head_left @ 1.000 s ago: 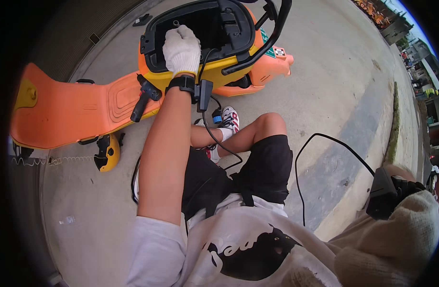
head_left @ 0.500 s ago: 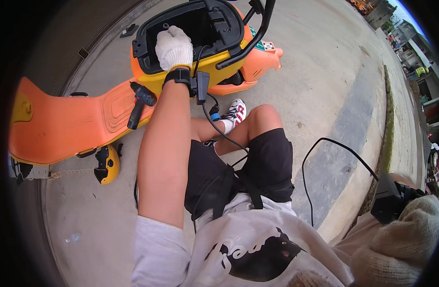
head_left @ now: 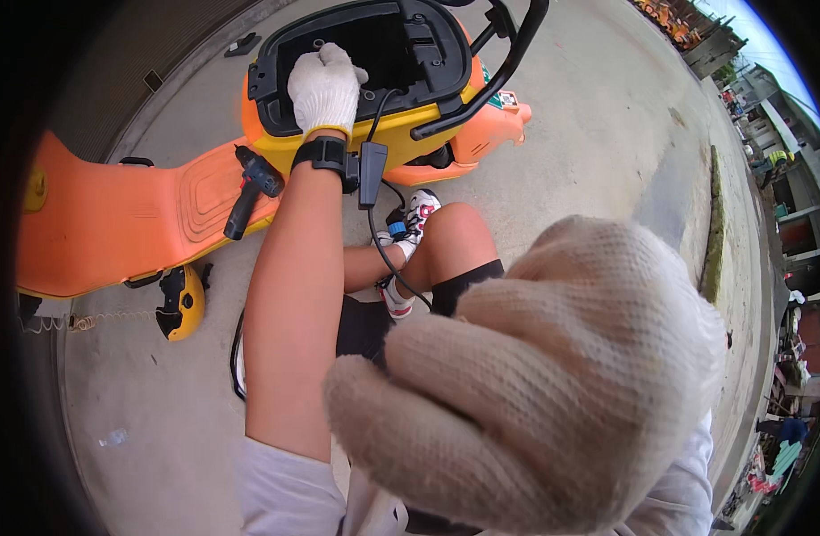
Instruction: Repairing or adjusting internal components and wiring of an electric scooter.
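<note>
My left hand (head_left: 324, 92), in a white knit glove, is at the near rim of the open black storage compartment (head_left: 276, 114) of an orange and yellow scooter (head_left: 477, 125). Its fingers are curled and the thumb sticks out to the right; what they grip, if anything, is hidden. My right hand (head_left: 553, 366), gloved too, looms large in front of my body. Those fingers are folded together, and anything inside them is out of sight. A black cable with a small box (head_left: 372, 174) hangs beside my left wrist, which wears a black strap (head_left: 321, 154).
A cordless drill (head_left: 254, 189) lies on the scooter's orange footboard (head_left: 215, 192). Below hangs a yellow and black helmet (head_left: 187, 302) near a coiled cord (head_left: 106, 320). A clear bottle (head_left: 113, 438) lies on the concrete floor. Black rear rails (head_left: 508, 76) curve beside the compartment.
My right hand has come from the lower right edge into the middle, close up, covering my lap. My left hand stays at the compartment rim; the view has shifted slightly.
</note>
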The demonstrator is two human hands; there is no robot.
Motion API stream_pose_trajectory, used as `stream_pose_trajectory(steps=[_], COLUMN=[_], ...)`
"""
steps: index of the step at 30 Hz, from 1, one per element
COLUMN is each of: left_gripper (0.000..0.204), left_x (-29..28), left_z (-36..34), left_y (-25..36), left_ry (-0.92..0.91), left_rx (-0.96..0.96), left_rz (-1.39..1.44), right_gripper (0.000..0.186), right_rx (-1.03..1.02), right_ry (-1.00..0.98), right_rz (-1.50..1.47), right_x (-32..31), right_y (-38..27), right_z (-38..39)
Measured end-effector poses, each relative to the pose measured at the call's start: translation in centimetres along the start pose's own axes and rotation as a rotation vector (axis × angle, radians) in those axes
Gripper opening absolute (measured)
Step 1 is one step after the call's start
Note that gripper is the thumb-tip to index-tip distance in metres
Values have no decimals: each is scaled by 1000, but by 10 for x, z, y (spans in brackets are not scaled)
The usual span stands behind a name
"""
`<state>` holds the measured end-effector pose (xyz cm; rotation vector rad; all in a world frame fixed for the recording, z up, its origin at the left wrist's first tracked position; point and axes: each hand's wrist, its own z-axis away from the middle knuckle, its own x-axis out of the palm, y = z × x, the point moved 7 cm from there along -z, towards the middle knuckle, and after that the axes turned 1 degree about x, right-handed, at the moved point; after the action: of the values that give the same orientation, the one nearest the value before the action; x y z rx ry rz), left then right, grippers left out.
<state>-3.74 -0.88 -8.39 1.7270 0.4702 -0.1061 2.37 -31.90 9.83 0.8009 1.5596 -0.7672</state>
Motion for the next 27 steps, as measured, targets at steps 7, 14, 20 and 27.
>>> stream_pose_trajectory(steps=[7,14,20,27], left_gripper=[37,32,33,25], left_x=[-6,-19,-13,-55], left_z=[23,52,55,3], left_y=[-8,2,-3,-27], left_ry=[-150,-237,-183,73], left_rx=[-61,-59,24,385], left_rz=[413,677,610,-528], right_gripper=[35,43,32,31], right_rx=[392,610,580,739], right_ry=[479,66,99,349], right_rz=[-624,-1243,-1338,-1218], right_x=[118,178,204,177], right_y=[179,176,168,223], right_z=[-71,-105,-108,-88])
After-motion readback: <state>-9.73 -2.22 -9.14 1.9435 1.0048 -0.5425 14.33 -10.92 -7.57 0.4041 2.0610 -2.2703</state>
